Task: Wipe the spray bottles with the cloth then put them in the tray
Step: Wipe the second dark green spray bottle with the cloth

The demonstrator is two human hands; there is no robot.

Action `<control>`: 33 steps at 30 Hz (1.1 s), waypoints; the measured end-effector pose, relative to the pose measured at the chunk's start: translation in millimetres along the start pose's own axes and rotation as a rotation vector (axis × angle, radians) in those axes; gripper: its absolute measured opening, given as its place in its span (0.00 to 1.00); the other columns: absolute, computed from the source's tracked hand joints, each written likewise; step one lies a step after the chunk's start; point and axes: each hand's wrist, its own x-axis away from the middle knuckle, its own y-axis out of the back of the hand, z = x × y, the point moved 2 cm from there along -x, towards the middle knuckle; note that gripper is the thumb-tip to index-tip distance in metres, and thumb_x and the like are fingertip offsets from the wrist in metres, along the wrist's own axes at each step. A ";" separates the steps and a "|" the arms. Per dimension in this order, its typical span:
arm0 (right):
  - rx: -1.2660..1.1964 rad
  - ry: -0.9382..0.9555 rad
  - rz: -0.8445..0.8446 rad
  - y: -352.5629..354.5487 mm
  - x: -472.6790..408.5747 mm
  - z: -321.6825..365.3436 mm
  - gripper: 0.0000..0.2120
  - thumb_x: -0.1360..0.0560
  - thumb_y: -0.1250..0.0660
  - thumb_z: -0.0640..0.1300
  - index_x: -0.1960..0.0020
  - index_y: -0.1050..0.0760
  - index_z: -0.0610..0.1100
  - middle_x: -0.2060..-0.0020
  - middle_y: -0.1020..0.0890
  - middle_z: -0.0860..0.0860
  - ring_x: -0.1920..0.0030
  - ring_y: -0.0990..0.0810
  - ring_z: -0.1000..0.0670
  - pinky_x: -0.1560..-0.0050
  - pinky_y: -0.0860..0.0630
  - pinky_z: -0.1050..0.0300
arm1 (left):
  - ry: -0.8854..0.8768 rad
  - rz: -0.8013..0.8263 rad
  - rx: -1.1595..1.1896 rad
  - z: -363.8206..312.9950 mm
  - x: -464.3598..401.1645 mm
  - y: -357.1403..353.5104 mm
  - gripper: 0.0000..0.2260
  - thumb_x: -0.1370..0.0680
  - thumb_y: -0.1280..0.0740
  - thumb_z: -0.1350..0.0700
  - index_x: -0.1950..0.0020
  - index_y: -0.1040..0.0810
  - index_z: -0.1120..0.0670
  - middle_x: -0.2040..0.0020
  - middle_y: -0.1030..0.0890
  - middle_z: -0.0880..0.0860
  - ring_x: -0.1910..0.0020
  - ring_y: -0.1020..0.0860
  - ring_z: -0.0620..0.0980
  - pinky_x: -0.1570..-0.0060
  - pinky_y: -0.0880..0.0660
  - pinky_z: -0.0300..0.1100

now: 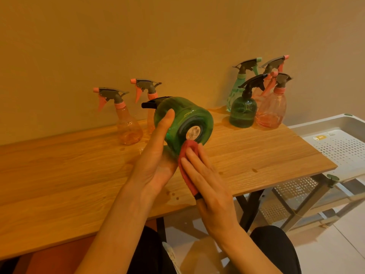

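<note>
My left hand (158, 155) grips a green spray bottle (183, 119) tipped on its side above the table, its base with a round sticker facing me and its black sprayer pointing away. My right hand (205, 178) presses a red cloth (187, 165) against the lower edge of the bottle's base with straight fingers. The white perforated tray (335, 147) stands to the right of the table, with nothing visible in it.
On the wooden table (79, 175), two orange bottles (128, 123) stand at the back left. At the back right stand a dark green bottle (243, 111), a teal bottle (237, 89) and two pink bottles (272, 111). A few drops lie on the tabletop.
</note>
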 end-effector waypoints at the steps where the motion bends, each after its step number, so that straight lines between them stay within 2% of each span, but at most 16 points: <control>1: 0.012 -0.016 0.000 2.8 2.8 -4.8 0.24 0.24 0.30 0.27 0.29 0.29 0.34 0.27 0.29 0.40 0.23 0.35 0.39 0.25 0.33 0.44 | -0.008 0.007 0.002 -0.7 0.0 0.2 0.23 0.28 0.31 0.49 0.34 0.20 0.55 0.40 0.15 0.56 0.42 0.16 0.51 0.45 0.18 0.42; 3: 0.037 -0.046 -0.026 10.1 2.4 -13.2 0.25 0.25 0.30 0.26 0.29 0.29 0.34 0.27 0.29 0.41 0.24 0.35 0.39 0.26 0.33 0.43 | -0.019 0.003 -0.006 -1.6 0.4 -0.1 0.24 0.28 0.31 0.50 0.32 0.21 0.54 0.39 0.16 0.55 0.42 0.16 0.51 0.48 0.18 0.42; 6: 0.034 -0.099 -0.148 20.4 -13.2 -15.9 0.23 0.25 0.32 0.24 0.31 0.28 0.32 0.28 0.29 0.41 0.24 0.33 0.38 0.25 0.34 0.47 | -0.034 -0.002 0.001 -0.8 0.4 0.5 0.26 0.27 0.29 0.52 0.29 0.23 0.53 0.37 0.17 0.56 0.41 0.17 0.52 0.51 0.16 0.43; 9: -0.134 -0.188 -0.258 24.0 -29.2 -7.2 0.23 0.23 0.34 0.26 0.29 0.30 0.33 0.27 0.30 0.43 0.24 0.34 0.42 0.24 0.34 0.51 | -0.044 -0.005 0.014 1.0 -0.9 0.7 0.26 0.26 0.29 0.53 0.27 0.25 0.52 0.35 0.18 0.56 0.38 0.18 0.55 0.47 0.17 0.47; 11: -0.261 -0.275 -0.296 21.2 -30.8 -0.6 0.24 0.23 0.35 0.25 0.28 0.31 0.35 0.27 0.29 0.45 0.24 0.33 0.45 0.25 0.33 0.49 | -0.063 -0.006 0.017 1.7 -2.6 -0.3 0.27 0.27 0.28 0.54 0.27 0.25 0.52 0.36 0.17 0.56 0.38 0.18 0.54 0.49 0.16 0.47; 14: -0.350 -0.342 -0.266 11.6 -20.9 7.3 0.28 0.24 0.36 0.22 0.27 0.31 0.39 0.25 0.29 0.49 0.23 0.34 0.46 0.26 0.33 0.42 | -0.077 0.006 0.011 1.3 -4.1 -2.8 0.27 0.28 0.29 0.53 0.29 0.24 0.52 0.40 0.15 0.55 0.42 0.16 0.52 0.52 0.16 0.44; 18: -0.388 -0.385 -0.210 -1.8 -3.2 20.4 0.32 0.26 0.36 0.20 0.27 0.31 0.42 0.25 0.30 0.54 0.23 0.35 0.48 0.25 0.35 0.47 | -0.120 -0.001 -0.043 1.8 -5.3 0.0 0.28 0.28 0.28 0.54 0.28 0.25 0.52 0.41 0.15 0.54 0.43 0.15 0.52 0.55 0.17 0.43; 22: -0.456 -0.399 -0.199 -6.0 -5.3 35.5 0.27 0.24 0.35 0.26 0.27 0.30 0.42 0.26 0.29 0.54 0.23 0.34 0.51 0.25 0.35 0.53 | -0.141 -0.035 -0.067 2.7 -6.2 4.0 0.32 0.30 0.24 0.53 0.27 0.26 0.53 0.37 0.17 0.55 0.42 0.16 0.52 0.51 0.18 0.43; 27: -0.442 -0.323 -0.211 -4.6 -12.7 39.6 0.26 0.24 0.34 0.25 0.28 0.31 0.39 0.26 0.28 0.49 0.24 0.33 0.49 0.25 0.34 0.53 | -0.143 -0.068 -0.085 3.4 -6.1 6.3 0.33 0.32 0.24 0.52 0.27 0.25 0.55 0.38 0.16 0.56 0.44 0.15 0.51 0.54 0.18 0.40; 29: -0.394 -0.290 -0.192 -5.4 -7.8 34.4 0.21 0.21 0.35 0.31 0.28 0.30 0.37 0.26 0.28 0.47 0.24 0.33 0.47 0.25 0.35 0.54 | -0.144 -0.048 -0.066 2.7 -5.7 6.6 0.30 0.30 0.26 0.53 0.28 0.25 0.54 0.39 0.16 0.55 0.44 0.15 0.51 0.53 0.18 0.41; 31: -0.345 -0.298 -0.186 -3.5 -1.5 26.8 0.19 0.19 0.37 0.36 0.28 0.29 0.38 0.27 0.28 0.48 0.24 0.33 0.47 0.25 0.35 0.54 | -0.135 -0.022 -0.063 2.3 -5.2 7.0 0.27 0.29 0.28 0.54 0.29 0.24 0.52 0.40 0.15 0.53 0.44 0.15 0.50 0.54 0.18 0.41; 33: -0.366 -0.389 -0.203 1.8 1.1 21.0 0.23 0.21 0.36 0.31 0.28 0.29 0.42 0.26 0.28 0.53 0.24 0.33 0.49 0.25 0.35 0.55 | -0.128 -0.008 -0.058 2.5 -5.0 8.3 0.27 0.29 0.27 0.54 0.29 0.24 0.51 0.40 0.15 0.53 0.43 0.16 0.51 0.56 0.17 0.42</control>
